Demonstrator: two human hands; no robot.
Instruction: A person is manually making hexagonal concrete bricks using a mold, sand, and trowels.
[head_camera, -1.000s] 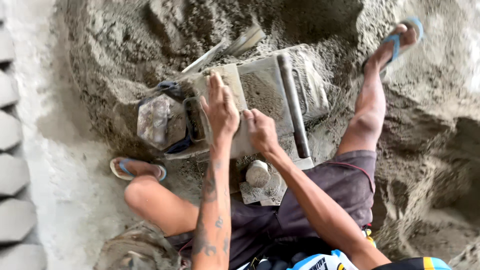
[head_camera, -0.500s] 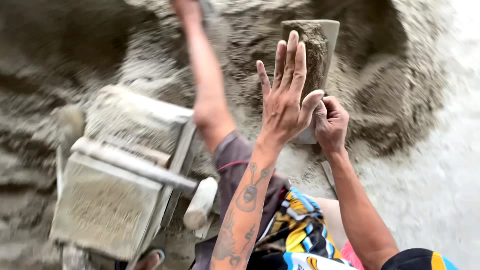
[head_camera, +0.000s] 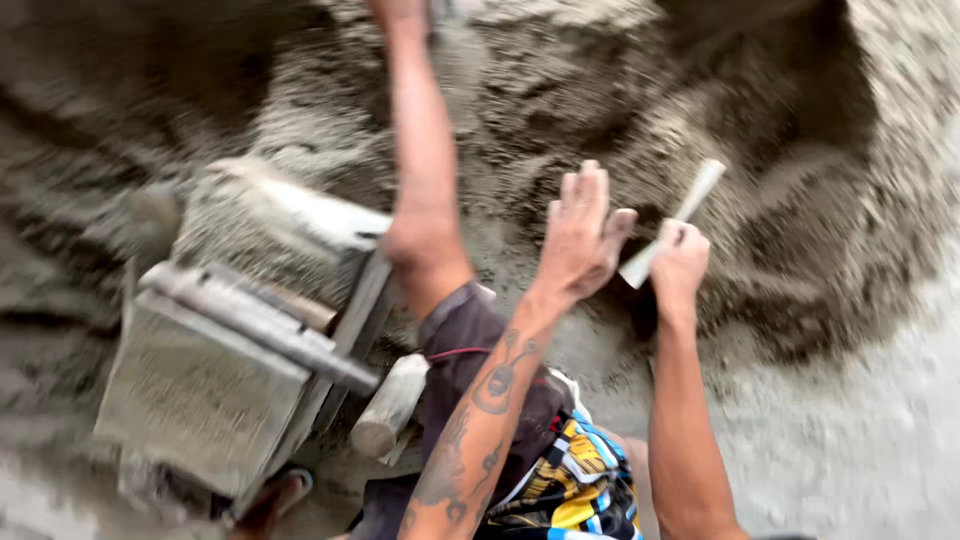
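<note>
My right hand (head_camera: 680, 265) grips the lower end of a thin, pale flat board (head_camera: 690, 205), which tilts up to the right and shows mostly its edge. Just left of it, my left hand (head_camera: 582, 235) is raised with flat, outstretched fingers and holds nothing; its thumb is close to the board's lower end. The forearm below it is tattooed. Both hands hover over a large heap of damp grey sand mix (head_camera: 760, 140). The picture is blurred by motion.
A grey block mould press (head_camera: 200, 400) with a long bar handle (head_camera: 260, 320) stands at the left, caked in mix. A short round wooden post (head_camera: 390, 405) stands beside it. My bare leg (head_camera: 420, 170) stretches into the heap. A sandalled foot (head_camera: 275, 495) is at the bottom.
The board, earlier held up broadside with grey mix on it, now sits lower and tilted edge-on. My left hand has dropped, its spread fingers drawn closer together. The view shifted slightly.
</note>
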